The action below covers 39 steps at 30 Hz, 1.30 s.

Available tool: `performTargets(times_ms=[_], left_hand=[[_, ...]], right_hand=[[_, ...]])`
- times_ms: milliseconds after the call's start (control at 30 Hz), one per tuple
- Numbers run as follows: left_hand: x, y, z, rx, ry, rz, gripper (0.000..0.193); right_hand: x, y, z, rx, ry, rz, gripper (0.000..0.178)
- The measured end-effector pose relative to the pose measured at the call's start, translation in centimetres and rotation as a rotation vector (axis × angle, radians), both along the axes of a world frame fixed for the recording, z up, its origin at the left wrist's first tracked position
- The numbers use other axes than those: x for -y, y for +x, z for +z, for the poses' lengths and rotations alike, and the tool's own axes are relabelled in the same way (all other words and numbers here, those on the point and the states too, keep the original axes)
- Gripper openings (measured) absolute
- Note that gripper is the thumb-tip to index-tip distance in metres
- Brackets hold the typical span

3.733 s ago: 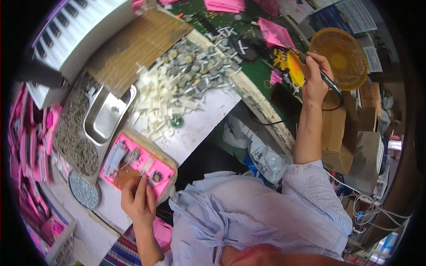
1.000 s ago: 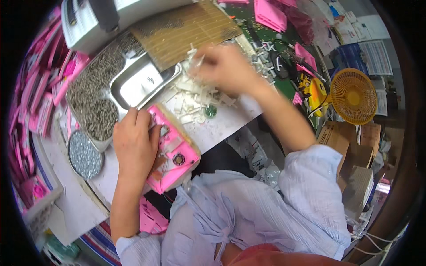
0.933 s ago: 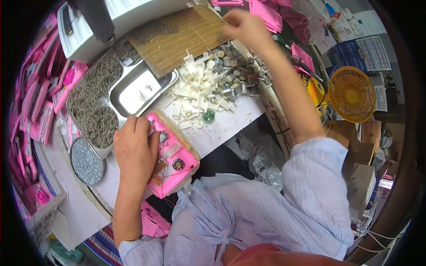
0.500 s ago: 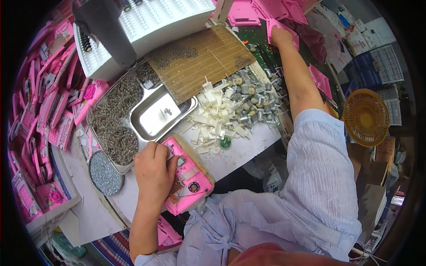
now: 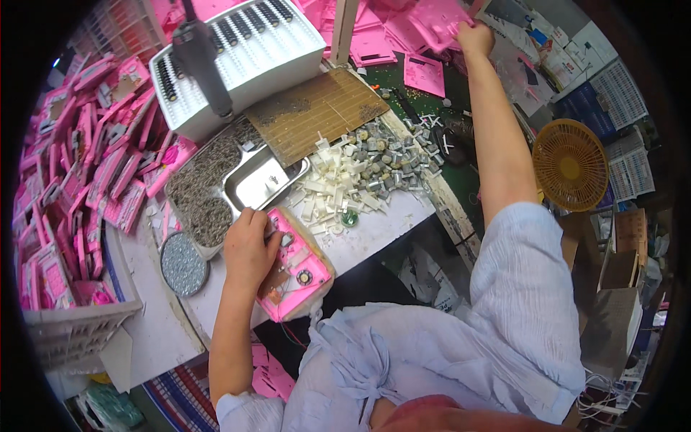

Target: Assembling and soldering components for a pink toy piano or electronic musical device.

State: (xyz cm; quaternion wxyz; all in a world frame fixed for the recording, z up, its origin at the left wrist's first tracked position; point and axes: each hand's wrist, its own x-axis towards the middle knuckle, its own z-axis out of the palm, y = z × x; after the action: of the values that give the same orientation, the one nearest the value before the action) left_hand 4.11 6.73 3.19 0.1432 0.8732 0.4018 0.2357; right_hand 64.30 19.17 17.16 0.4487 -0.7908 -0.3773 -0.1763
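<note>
Where left fingers rest, the plastic casing is boxy.

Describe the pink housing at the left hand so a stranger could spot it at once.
Find the white worktop, then the metal tray on it. Just below the tray's shiny compartment in the view lies the pink housing, touched by the left hand. Unlike the pink parts heaped at far left, it sits apart, showing a round, dark-ringed piece.
</note>
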Motion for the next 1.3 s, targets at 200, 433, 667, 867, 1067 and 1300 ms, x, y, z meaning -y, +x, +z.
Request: performTargets(times_ms=[200,433,667,867,1067,1300], left_hand=[[0.2,-1.7,0.7,-0.010,0.012,-0.023,0.026],[0.4,-1.5,0.8,0.004,0.006,-0.045,0.022],[0.6,-1.6,0.6,0.011,-0.006,-0.039,0.022],[1.4,-2.6,1.8,0.132,0.013,-0.073,0.023],[6.6,-5.4,3.1,0.387,-0.026,0.080,0.025],[9.7,-24.0,18.8,1.053,-0.150,-0.123,0.027]], right_hand=[[9.3,-17.7,-2.4,-1.077,0.615,0.783,0.016],[17.5,-28.1,-5.6,-1.316,0.474,0.850,0.016],[17.4,-31.6,-7.9,-1.415,0.352,0.926,0.017],[16.4,-34.2,-8.9,-1.490,0.306,0.962,0.016],[16.1,-35.7,-9.9,-1.522,0.267,1.026,0.016],[16.8,-36.0,-10.5,-1.506,0.270,1.120,0.014]])
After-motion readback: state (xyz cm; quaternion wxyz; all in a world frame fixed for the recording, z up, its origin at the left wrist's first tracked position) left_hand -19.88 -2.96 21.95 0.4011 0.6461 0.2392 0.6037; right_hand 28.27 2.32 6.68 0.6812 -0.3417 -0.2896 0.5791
